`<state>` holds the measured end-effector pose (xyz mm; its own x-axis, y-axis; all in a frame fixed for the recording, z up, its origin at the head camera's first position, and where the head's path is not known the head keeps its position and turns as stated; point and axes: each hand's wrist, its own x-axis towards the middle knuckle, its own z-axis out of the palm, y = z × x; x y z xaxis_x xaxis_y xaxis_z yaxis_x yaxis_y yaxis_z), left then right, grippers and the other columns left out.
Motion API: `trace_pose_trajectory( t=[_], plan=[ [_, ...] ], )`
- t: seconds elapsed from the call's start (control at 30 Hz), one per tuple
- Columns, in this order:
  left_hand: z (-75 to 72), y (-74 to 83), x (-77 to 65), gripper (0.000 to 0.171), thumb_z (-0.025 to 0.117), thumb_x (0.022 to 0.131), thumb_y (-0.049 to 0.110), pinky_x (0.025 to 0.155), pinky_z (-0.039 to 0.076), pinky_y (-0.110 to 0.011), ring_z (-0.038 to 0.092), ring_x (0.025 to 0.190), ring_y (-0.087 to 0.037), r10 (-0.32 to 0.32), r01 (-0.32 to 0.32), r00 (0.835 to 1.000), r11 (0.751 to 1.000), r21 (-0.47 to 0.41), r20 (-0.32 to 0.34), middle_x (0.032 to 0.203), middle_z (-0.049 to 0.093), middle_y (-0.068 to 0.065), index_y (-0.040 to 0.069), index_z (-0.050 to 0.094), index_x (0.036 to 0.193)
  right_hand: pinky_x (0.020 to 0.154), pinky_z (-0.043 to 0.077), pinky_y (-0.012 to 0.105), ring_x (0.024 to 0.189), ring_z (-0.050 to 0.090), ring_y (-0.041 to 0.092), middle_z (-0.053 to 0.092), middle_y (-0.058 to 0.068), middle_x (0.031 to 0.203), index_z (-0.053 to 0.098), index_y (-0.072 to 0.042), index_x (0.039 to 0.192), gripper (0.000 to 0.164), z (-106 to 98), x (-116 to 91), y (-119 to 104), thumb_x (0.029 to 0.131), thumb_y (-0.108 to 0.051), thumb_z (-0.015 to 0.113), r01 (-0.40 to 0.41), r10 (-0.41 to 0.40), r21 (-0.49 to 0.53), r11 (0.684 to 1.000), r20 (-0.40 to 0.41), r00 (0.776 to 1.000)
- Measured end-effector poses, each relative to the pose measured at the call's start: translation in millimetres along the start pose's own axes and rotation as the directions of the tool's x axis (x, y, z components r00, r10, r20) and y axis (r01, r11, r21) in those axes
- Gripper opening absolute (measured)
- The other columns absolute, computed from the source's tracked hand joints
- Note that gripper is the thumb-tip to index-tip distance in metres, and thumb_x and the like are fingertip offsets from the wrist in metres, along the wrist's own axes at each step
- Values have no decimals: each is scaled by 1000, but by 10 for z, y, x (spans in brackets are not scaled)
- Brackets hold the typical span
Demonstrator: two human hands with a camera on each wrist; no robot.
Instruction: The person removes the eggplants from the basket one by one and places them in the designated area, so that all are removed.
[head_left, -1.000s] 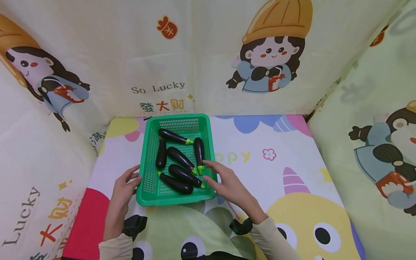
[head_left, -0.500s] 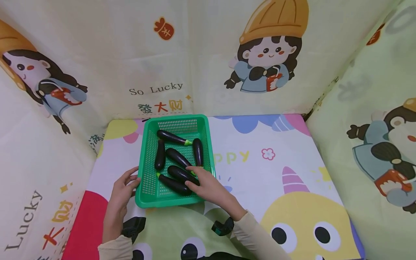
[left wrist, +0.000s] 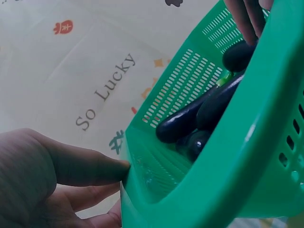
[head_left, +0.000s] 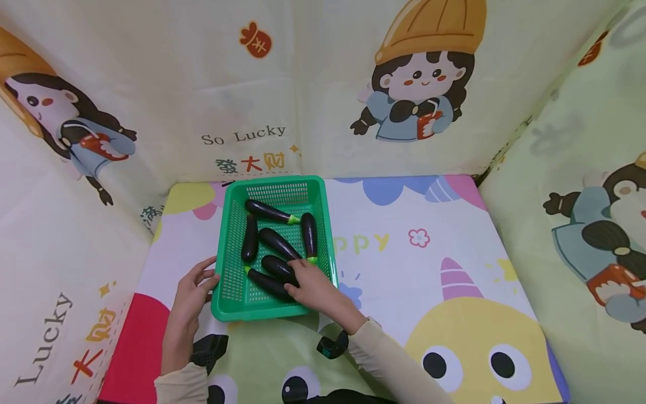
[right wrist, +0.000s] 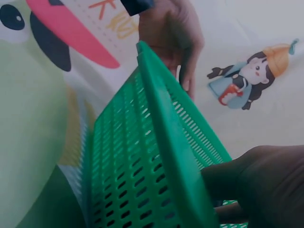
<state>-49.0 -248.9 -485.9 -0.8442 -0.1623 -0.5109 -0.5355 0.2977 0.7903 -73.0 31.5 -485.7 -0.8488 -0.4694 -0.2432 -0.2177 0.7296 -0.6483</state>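
A green plastic basket (head_left: 218, 306) holds several dark purple eggplants, some with green stem ends showing. My left hand (head_left: 188, 308) holds the basket's left rim, thumb and fingers at its edge; the left wrist view shows the thumb (left wrist: 90, 166) against the rim. Inside the basket, my right hand (head_left: 315, 286) reaches over the front right side and grips an eggplant (head_left: 277, 268) near its right end, which the fingers hide. Another eggplant (head_left: 266, 284) lies just in front of it. The right wrist view shows my right hand (right wrist: 266, 185) past the basket's rim.
Beside the right hand, an eggplant (head_left: 309, 235) lies along the basket's right wall. The basket stands on a table with a colourful cartoon cloth (head_left: 393, 269). Printed cream sheets (head_left: 323, 112) enclose the back and sides.
My right hand has moved left from the basket's right rim, down into the basket, and taken hold of an eggplant. The left hand has stayed at the left rim.
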Motion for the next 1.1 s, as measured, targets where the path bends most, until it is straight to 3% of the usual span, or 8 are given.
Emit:
trace_pose_trajectory(
  t=[0.43,0.67,0.87,1.1],
  plan=[
    [-3,40,0,65,53,109,29,84,54,-17,56,116,-18,-7,7,1000,1000,5,1,157,41,-16,20,25,167,105,54,47,128,63,35,56,21,147,50,-2,149,53,67,71,-3,103,-24,66,-45,45,-35,998,9,999],
    [0,30,-4,65,53,108,28,83,54,-17,56,117,-20,-14,14,1000,1000,0,-10,157,42,-16,21,26,167,89,58,42,109,69,32,64,21,132,54,0,142,48,96,127,4,101,-18,68,-51,49,-38,998,-40,998],
    [-6,29,0,63,52,109,26,82,55,-17,57,112,-17,5,-5,1000,1000,2,-9,154,44,-16,19,28,166,69,53,35,85,67,28,67,20,110,56,1,127,37,121,180,19,98,-14,72,-69,64,-69,995,-78,995],
    [-8,27,-1,61,51,109,23,81,55,-18,56,110,-17,13,-13,1000,1000,4,-8,152,45,-17,18,29,166,70,56,40,86,70,33,67,22,108,54,3,123,38,136,191,21,95,-13,75,-86,75,-113,990,-99,992]
  ],
)
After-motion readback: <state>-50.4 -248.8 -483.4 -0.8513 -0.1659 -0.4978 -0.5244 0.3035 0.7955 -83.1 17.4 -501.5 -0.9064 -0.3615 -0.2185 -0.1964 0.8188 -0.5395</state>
